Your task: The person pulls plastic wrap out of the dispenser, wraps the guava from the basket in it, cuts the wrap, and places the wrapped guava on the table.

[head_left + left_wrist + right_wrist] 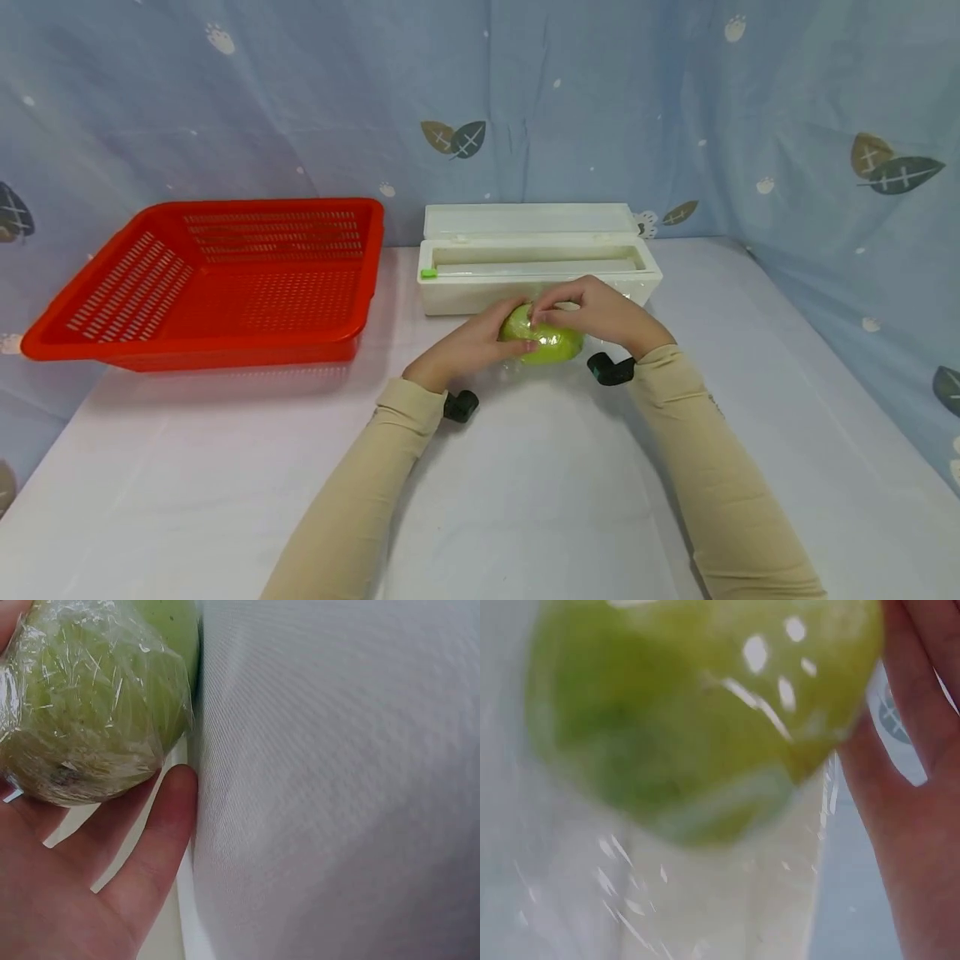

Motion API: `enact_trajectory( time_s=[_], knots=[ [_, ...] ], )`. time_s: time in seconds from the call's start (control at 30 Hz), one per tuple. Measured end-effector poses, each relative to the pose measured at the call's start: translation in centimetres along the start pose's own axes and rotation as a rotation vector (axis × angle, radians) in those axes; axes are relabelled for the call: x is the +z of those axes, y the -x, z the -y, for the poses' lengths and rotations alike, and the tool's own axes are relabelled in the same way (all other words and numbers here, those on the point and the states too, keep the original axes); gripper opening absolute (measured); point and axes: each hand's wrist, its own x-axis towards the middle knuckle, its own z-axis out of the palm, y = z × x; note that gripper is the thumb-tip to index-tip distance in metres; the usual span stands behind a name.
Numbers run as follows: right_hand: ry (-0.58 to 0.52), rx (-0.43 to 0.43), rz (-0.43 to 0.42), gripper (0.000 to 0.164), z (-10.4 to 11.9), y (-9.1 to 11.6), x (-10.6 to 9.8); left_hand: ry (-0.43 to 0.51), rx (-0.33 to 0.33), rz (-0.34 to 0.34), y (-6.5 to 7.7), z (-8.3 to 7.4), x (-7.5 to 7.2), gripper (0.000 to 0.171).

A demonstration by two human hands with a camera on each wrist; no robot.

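Note:
A yellow-green fruit (pixel 553 343), partly wrapped in shiny cling film (pixel 112 682), is held low in front of a white cling film box. My left hand (pixel 474 340) grips its left side, thumb across the front and fingers reaching behind. From above, my right hand (pixel 600 310) bends over the fruit, its thumb and fingertips pinching the film at the top. Seen from the right wrist, loose clear film (pixel 630 900) spreads below the fruit. In the left wrist view, film bunches at the fruit's lower end beside the fingers.
The cling film box (pixel 465 293) stands just behind the hands, lid raised, a green slider at its left end. A red plastic basket (pixel 345 337) with slotted sides is on the left. White cloth covers the table (pixel 525 500); a blue patterned curtain (pixel 570 100) hangs behind.

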Motion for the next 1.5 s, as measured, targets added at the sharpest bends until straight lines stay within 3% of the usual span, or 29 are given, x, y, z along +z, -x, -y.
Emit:
enact_trajectory(
  time_s=[0.27,0.47,0.57,0.73,0.87,0.97,1.23,1.5],
  knots=[
    [-0.002,-0.066,0.088,0.022,-2.4,-0.7,-0.2,-0.001,0.011,-0.016,-1.5,3.5,0.5,0.047],
    [-0.008,-0.045,0.060,0.022,-2.9,-1.0,0.3,0.014,0.007,-0.004,-1.5,3.9,0.5,0.051],
    [-0.003,-0.032,0.044,0.020,-3.0,-1.2,0.5,0.041,-0.039,0.008,-1.4,3.9,0.4,0.055],
    [0.052,-0.022,0.005,0.021,-2.8,-1.1,0.6,0.055,-0.115,-0.029,-1.1,3.8,0.2,0.057],
    [0.034,-0.012,0.001,0.023,-2.6,-1.1,0.6,0.089,-0.078,-0.043,-1.1,3.9,0.1,0.050],
    [-0.007,0.007,0.009,0.022,-2.4,-1.1,0.6,0.094,-0.051,-0.037,-0.9,3.6,0.0,0.045],
    [-0.059,0.015,0.017,0.022,0.0,-0.5,0.7,0.049,-0.015,0.000,-0.1,0.9,-0.4,0.046],
    [-0.038,0.028,0.019,0.021,0.7,-0.3,0.8,0.035,0.032,-0.022,-1.1,-0.2,0.5,0.034]
  ],
)
